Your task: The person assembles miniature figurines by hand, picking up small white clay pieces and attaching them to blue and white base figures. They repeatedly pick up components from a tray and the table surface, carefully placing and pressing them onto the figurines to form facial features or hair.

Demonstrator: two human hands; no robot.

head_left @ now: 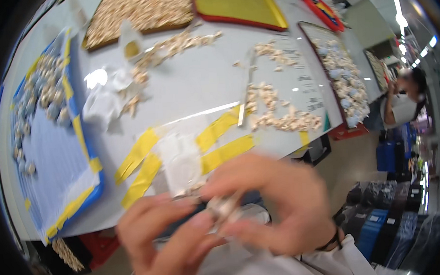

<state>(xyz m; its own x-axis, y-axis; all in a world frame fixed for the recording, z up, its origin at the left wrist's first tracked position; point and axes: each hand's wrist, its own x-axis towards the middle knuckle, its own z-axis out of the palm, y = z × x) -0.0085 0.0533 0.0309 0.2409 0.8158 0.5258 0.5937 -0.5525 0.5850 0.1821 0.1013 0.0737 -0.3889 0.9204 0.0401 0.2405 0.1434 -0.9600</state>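
Close to the table's near edge, my left hand [168,237] and my right hand [283,199] meet, with fingertips pinched around a small cream-and-white rounded piece [224,207]. Motion blur and the fingers hide its exact kind. Just beyond them, a white sheet [179,159] lies on the table between strips of yellow tape [226,154], with a few small cream pieces at its near end. On the right, loose cream pieces [265,98], looking like small shells, are spread over a clear panel [299,78] with print under it.
To the left lies a blue tray [95,186] with pale blue and cream balls [51,91]. Crumpled white tissue [104,106] and a squeeze bottle [131,45] stand nearby. Behind are a filled tray [139,15] and a yellow tray [238,7]. Another person [402,98] sits at right.
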